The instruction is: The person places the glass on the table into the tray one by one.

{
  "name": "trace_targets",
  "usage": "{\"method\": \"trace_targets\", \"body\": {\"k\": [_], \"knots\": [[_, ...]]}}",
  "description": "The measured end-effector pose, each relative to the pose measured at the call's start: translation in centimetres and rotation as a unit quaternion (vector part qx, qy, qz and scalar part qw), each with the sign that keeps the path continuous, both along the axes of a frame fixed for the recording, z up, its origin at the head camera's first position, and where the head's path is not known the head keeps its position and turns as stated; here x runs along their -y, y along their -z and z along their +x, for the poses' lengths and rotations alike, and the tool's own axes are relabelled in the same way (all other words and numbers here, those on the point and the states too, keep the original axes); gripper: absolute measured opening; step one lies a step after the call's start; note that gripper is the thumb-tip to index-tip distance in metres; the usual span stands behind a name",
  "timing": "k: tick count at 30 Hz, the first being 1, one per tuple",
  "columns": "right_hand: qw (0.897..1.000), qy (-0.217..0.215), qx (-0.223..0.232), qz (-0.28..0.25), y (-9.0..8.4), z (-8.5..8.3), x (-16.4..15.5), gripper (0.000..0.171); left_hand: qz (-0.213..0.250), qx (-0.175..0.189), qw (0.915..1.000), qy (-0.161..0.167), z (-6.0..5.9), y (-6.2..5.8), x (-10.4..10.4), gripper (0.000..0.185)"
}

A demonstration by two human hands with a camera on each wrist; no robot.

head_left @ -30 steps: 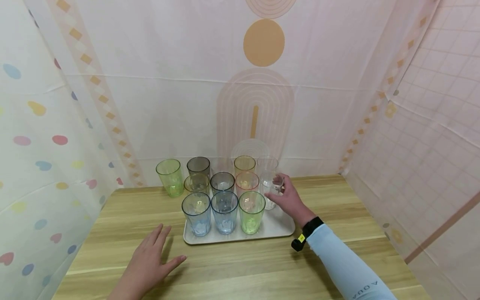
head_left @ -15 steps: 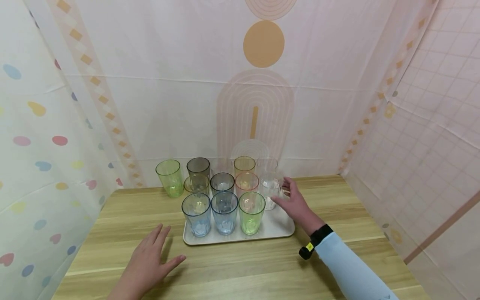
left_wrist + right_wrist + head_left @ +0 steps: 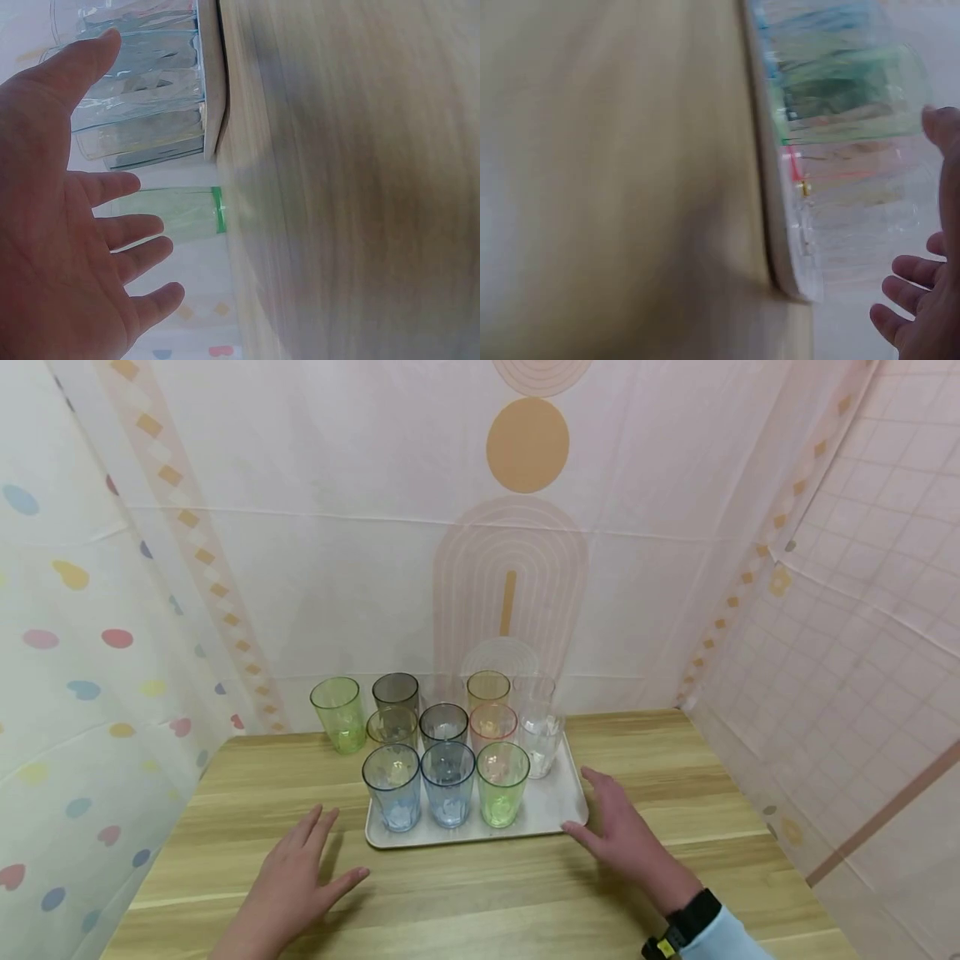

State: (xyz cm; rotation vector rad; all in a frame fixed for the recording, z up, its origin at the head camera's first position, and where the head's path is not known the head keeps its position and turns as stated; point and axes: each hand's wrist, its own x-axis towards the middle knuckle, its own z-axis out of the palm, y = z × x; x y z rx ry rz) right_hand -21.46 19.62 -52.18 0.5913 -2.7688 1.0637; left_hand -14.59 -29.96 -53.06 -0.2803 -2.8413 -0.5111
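Both hands flat, fingers spread, holding nothing: left hand (image 3: 288, 881) and right hand (image 3: 624, 837) flank tray (image 3: 551, 814), 7 cups (image 3: 447, 781) racked there.

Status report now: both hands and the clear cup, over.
Left hand open, flat on wooden table. Right hand open beside white tray. Clear plastic cup upright on tray, untouched. Nothing blocking.

My left hand (image 3: 288, 881) is cut off at the wrist by the head view's lower edge. The cups (image 3: 840, 97) blur into streaks in the right wrist view, where my right hand (image 3: 930, 300) runs off the right edge. The clear cup (image 3: 534, 687) behind the tray (image 3: 555, 810) is partly hidden.
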Motion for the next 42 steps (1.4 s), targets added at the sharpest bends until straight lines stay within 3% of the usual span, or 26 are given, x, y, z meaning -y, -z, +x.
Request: {"method": "trace_targets", "body": {"k": [5,9,17,24,26,29,32,34,38,42], "knots": [[0.994,-0.007,-0.075,0.081,0.6,1.6,-0.2,0.093,-0.001,0.003,1.0,-0.001,-0.1,0.0,0.0,0.101],[0.988,-0.013,-0.107,0.114,0.8,2.3,-0.2,0.096,0.001,0.003,1.0,0.001,0.1,-0.1,-0.1,0.101],[0.983,-0.004,-0.122,0.136,1.3,3.4,-0.7,0.094,0.015,0.015,0.9998,0.006,0.3,-0.2,-0.3,0.102],[0.983,0.004,-0.121,0.135,1.6,3.8,-0.9,0.095,0.109,0.043,0.993,0.015,-1.1,-0.5,0.6,0.082],[0.984,0.003,-0.114,0.133,1.6,3.8,-0.8,0.096,0.154,0.056,0.9865,-0.004,-2.0,-0.6,1.3,0.072],[0.986,0.002,-0.106,0.13,1.5,3.9,-0.8,0.097,0.235,0.066,0.9684,-0.051,-4.2,-0.6,2.4,0.061],[0.986,0.004,-0.106,0.129,1.5,3.9,-0.7,0.096,0.3,0.046,0.9477,-0.1,-7.5,-0.4,3.5,0.058],[0.986,0.004,-0.108,0.126,1.5,4.0,-0.7,0.095,0.321,0.02,0.9389,-0.122,-10.0,-0.3,4.2,0.062],[0.986,-0.002,-0.111,0.12,1.4,4.1,-0.6,0.096,0.335,-0.005,0.9339,-0.124,-14.6,-0.1,5.4,0.08],[0.987,-0.002,-0.109,0.116,1.4,4.4,-0.4,0.096,0.348,-0.008,0.932,-0.1,-17.8,-0.4,6.0,0.1]]}}
